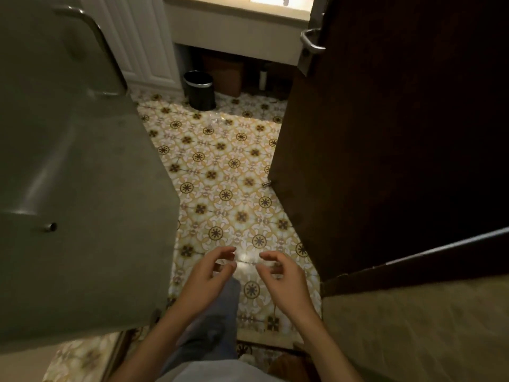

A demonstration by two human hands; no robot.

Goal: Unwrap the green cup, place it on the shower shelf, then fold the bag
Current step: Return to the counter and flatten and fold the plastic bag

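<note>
Head view shows your two bare hands low in the frame: left hand (pixel 209 274) and right hand (pixel 281 274), fingers curled apart, empty. One clear crumpled plastic bag (pixel 216 121) lies on the yellow patterned tile floor (pixel 225 172) near one black round bin (pixel 199 91). Green cup not visible. Dark wooden door (pixel 385 133) at right.

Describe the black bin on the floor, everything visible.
The bin is a small, round, black container with a shiny metal band at its rim. It stands upright on the patterned tile floor, at the far end of the room, beside the white panelled cabinet and in front of the open space under the counter. No lid shows and the inside looks dark. Nothing else touches it.
</note>
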